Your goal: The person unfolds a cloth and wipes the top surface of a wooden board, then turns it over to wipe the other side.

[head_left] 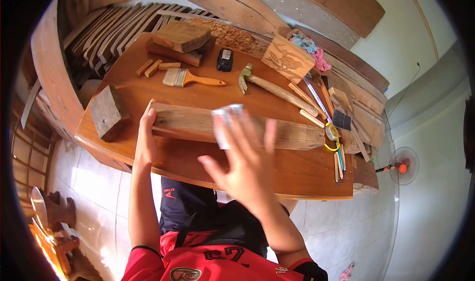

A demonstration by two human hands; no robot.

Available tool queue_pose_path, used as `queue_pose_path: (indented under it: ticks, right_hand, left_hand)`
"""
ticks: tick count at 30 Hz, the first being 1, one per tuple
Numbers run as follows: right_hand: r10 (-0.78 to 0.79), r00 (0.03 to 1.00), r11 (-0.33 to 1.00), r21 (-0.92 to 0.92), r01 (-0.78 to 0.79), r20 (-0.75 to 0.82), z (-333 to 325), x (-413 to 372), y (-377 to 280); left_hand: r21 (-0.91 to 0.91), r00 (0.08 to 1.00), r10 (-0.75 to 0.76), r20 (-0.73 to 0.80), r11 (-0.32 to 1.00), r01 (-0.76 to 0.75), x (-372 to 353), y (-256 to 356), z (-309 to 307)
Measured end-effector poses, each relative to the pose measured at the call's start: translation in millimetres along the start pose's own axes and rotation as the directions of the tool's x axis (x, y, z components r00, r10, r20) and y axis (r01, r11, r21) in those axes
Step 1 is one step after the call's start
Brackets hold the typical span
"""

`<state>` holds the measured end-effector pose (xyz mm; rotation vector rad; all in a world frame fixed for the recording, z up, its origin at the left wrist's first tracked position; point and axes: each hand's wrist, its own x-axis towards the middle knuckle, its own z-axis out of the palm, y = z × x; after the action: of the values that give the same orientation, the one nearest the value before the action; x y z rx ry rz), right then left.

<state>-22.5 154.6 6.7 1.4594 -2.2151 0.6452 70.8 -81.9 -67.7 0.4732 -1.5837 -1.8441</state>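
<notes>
A long wooden beam [190, 118] lies across the near part of the brown table [210, 161]. My left hand [146, 135] grips the beam's left end, thumb up at its top corner and the other fingers mostly hidden. Over the beam's middle, my right hand [246, 164] is blurred by motion, with its thumb and little finger spread. Under its fingertips is a whitish sheet [221, 138] that looks like the back of sandpaper, held against the wood. A claw hammer [277, 90] and a flat paintbrush [193, 78] lie beyond the beam.
A grey wooden block [107, 114] stands at the left edge. Behind are short wood strips [154, 68], stacked blocks [182, 36], a black device [224, 60] and a carved panel [288, 58]. At right are a tape measure [332, 131], a dark square [342, 119] and pencils [339, 164].
</notes>
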Motion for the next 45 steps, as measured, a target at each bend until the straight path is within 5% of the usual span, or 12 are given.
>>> queue_pose_path:
  ticks: [4, 10, 12, 16, 20, 24, 26, 30, 39, 45]
  right_hand:
    - [0.247, 0.965, 0.936, -0.236, -0.262, -0.092, -37.9, -33.9, 64.7]
    - [0.319, 0.933, 0.881, -0.311, -0.356, -0.167, -43.4, -46.8, 85.9]
    - [0.296, 0.946, 0.902, -0.286, -0.322, -0.132, -36.0, -37.6, 68.5]
    - [0.163, 0.983, 0.975, -0.141, -0.174, -0.084, -8.8, -11.2, 17.7]
    - [0.012, 1.000, 0.999, 0.052, -0.011, -0.014, 18.7, 16.2, -33.7]
    - [-0.058, 0.998, 0.983, 0.175, 0.060, -0.015, 48.2, 34.5, -66.3]
    - [-0.066, 0.998, 0.982, 0.180, 0.063, 0.009, 49.1, 35.3, -63.9]
    - [-0.056, 0.998, 0.978, 0.205, 0.050, 0.026, 29.3, 11.4, -41.7]
    - [0.351, 0.925, 0.899, -0.224, -0.377, -0.148, -50.1, -61.5, 87.5]
    - [0.341, 0.905, 0.848, -0.332, -0.413, -0.256, -45.5, -53.3, 93.5]
  left_hand:
    - [0.157, 0.993, 0.103, 0.063, 0.981, -0.112, 4.3, 12.4, 1.3]
    - [0.176, 0.995, 0.095, -0.016, 0.980, -0.091, 7.0, -3.6, -1.5]
    - [0.172, 0.991, 0.119, 0.058, 0.977, -0.128, 1.5, 18.4, 4.7]
    - [0.276, 0.875, 0.469, -0.118, 0.862, -0.425, 0.4, 23.1, 20.4]
    - [0.200, 0.911, 0.412, -0.026, 0.895, -0.399, 3.5, 16.9, 14.0]
    - [0.050, 0.949, 0.302, -0.087, 0.953, -0.299, 8.2, -5.3, 6.6]
    - [-0.168, 0.969, 0.199, -0.145, 0.960, -0.222, 9.6, -21.6, 6.5]
    - [0.231, 0.808, 0.572, -0.141, 0.813, -0.535, 4.7, -17.5, 11.4]
    - [0.314, 0.860, 0.488, -0.150, 0.848, -0.426, -1.2, 7.8, 24.0]
    - [0.293, 0.867, 0.473, -0.154, 0.860, -0.417, 4.4, 5.6, 24.2]
